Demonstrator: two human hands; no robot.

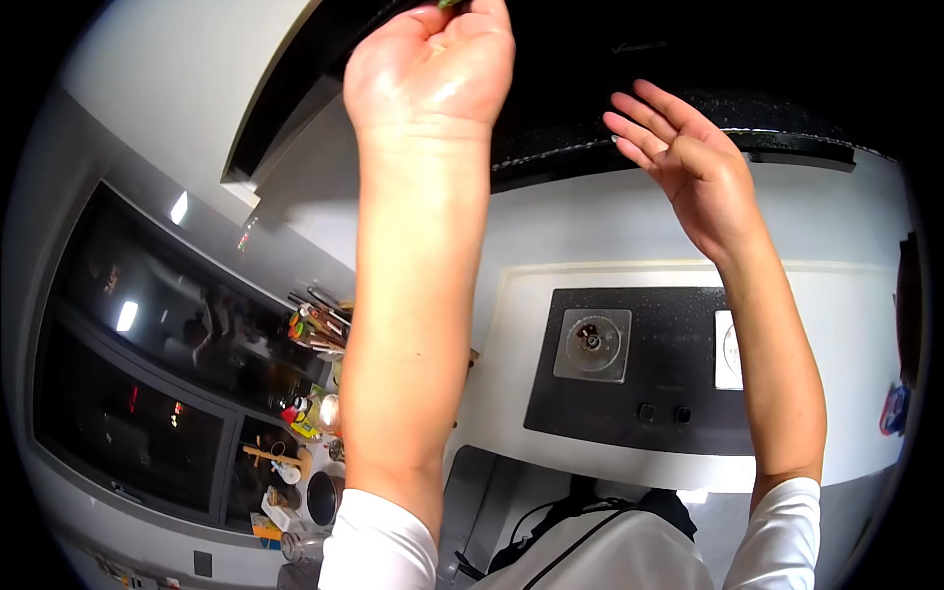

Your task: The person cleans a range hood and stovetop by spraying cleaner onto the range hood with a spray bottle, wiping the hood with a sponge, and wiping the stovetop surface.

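My left hand is raised at the top edge of the view, palm side towards me, with its fingers curled and partly cut off. A small green bit of something shows between them; its kind cannot be made out. Behind both hands is a black range hood, its glossy surface dotted with wet-looking specks. My right hand is held up in front of the hood's lower edge, fingers stretched out and apart, holding nothing. Whether it touches the hood is unclear.
Below the hood lies a black gas cooktop set in a white counter. Utensils stand in a holder at left, near bottles and a dark pot. A cabinet hangs at upper left, above a dark window.
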